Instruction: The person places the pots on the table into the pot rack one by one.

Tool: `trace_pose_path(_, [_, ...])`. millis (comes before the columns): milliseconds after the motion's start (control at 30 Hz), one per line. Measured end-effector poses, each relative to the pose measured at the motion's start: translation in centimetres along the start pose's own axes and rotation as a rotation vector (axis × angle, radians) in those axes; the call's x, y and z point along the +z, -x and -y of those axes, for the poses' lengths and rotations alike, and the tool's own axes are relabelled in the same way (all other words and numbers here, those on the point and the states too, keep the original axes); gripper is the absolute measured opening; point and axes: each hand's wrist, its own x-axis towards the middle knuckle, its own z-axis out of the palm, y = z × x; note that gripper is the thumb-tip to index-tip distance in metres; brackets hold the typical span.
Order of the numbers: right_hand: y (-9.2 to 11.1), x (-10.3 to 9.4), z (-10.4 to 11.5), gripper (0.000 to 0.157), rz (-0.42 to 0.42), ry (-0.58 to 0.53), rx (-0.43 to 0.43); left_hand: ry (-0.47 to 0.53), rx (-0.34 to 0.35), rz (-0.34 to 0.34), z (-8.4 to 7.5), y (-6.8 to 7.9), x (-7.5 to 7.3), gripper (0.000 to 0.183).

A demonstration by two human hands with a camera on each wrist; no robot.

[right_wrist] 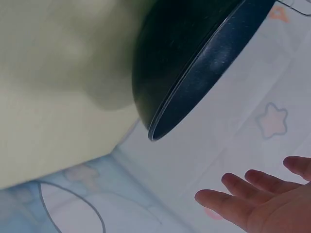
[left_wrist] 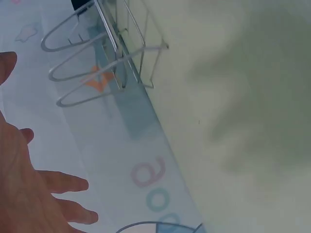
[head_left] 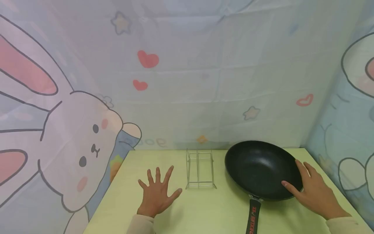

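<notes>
Our right hand [head_left: 317,193] holds nothing, fingers apart; the pan [head_left: 257,172] sits at its ten o'clock. Red letters [head_left: 252,219] we can't read mark the handle [head_left: 255,203] at the pan's six o'clock. Our left hand [head_left: 158,195] is spread too, the rack [head_left: 197,169] at its two o'clock.

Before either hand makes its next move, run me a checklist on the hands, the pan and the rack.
1. Left hand free: ok, fingers spread, holding nothing.
2. Right hand clear of the round black frying pan: ok, the right wrist view shows a gap between them.
3. Pan upright: ok, its hollow faces up.
4. Black handle with red lettering gripped: not ok, neither hand is on it.
5. Silver wire rack apart from the pan: ok, pale yellow tabletop shows between.
6. Handle's end over the tabletop: cannot tell, cut off by the frame.
</notes>
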Motion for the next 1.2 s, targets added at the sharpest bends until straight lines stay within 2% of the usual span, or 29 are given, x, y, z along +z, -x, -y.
trace_pose_path(100, [0.5,0.1,0.5,0.101,0.005,-0.024,0.02,0.09,-0.033,0.024,-1.0,0.5,0.6,0.085])
trace_pose_path(233, [1.3,0.6,0.9,0.098,-0.045,-0.048,0.032,0.189,-0.055,0.018,-2.2,0.8,1.4,0.083])
trace_pose_path(433, [2.3,1.5,0.8,0.091,-0.093,-0.129,0.1,0.303,-0.04,-0.003,-4.3,1.1,2.7,0.08])
trace_pose_path(600, [3.3,2.3,0.9,0.091,-0.081,-0.201,0.178,0.359,-0.006,0.028,-6.7,1.8,3.9,0.078])
trace_pose_path(833, [4.2,3.2,1.4,0.086,-0.056,-0.268,0.238,0.46,0.035,-0.008,-10.1,2.9,5.3,0.071])
trace_pose_path(967, [4.6,3.7,1.8,0.085,-0.014,-0.328,0.287,0.525,0.053,-0.01,-11.5,3.2,6.1,0.065])
trace_pose_path(1067, [4.8,4.0,2.2,0.087,0.019,-0.373,0.332,0.604,0.036,0.031,-12.1,3.3,6.4,0.063])
trace_pose_path(1200, [5.3,4.6,2.6,0.082,-0.012,-0.397,0.376,0.794,-0.032,0.146,-12.2,3.3,6.6,0.064])
